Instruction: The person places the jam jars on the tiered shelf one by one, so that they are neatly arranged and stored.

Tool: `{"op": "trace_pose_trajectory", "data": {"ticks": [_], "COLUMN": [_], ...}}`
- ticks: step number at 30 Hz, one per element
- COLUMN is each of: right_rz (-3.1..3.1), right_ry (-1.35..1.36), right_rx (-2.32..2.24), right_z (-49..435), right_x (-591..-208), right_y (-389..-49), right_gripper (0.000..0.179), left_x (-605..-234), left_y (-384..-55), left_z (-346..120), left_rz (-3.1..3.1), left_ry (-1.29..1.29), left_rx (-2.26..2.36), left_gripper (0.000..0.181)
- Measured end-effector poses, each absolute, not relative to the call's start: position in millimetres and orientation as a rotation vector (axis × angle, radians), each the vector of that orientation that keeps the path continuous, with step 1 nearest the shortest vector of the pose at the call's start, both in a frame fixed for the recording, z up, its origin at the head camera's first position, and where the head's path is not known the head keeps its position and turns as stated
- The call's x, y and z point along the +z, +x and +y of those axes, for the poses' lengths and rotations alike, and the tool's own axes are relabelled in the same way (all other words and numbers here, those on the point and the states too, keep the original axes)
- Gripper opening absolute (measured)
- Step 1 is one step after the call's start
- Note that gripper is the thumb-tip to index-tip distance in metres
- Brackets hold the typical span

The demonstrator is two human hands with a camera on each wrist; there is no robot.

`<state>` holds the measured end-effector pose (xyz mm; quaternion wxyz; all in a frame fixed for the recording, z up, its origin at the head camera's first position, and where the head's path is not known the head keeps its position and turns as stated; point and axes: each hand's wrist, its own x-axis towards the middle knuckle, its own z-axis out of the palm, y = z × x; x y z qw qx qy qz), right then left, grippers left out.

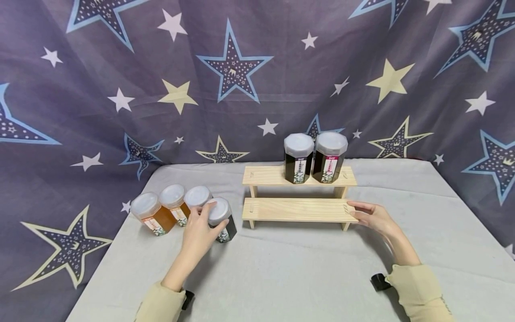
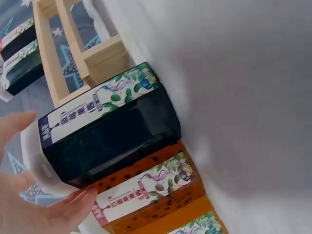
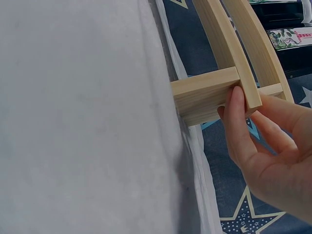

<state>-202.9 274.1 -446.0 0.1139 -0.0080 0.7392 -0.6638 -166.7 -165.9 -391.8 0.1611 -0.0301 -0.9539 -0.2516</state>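
Note:
My left hand grips a dark jar by its white lid, fingers and thumb spread about the lid's sides. In the left wrist view the jar's label has blue print and green leaves. Right beside it is an orange jar with dark specks, partly covered by my fingers in the head view. My right hand pinches the right end of the lower board on a two-tier wooden rack. In the right wrist view its fingertips lie at the board's end.
Two dark jars with white lids, one with a purple label and one with a pink label, stand on the rack's upper tier. Two amber jars, one farthest left, stand left of my left hand. A star-patterned curtain hangs behind the cloth-covered table.

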Motion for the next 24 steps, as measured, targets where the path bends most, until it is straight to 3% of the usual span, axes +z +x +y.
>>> {"op": "trace_pose_trajectory", "data": {"ticks": [24], "right_rz": [2.119], "right_ry": [-0.031], "right_rx": [-2.004], "right_z": [273.4], "right_x": [-446.2], "right_y": [-202.1], "right_gripper": [0.056], "left_x": [-408.7], "left_y": [-174.6], "left_z": [-158.4], "left_rz": [-2.47], "left_ry": [-0.077], "left_rx": [-0.794], "left_gripper": [0.054]}}
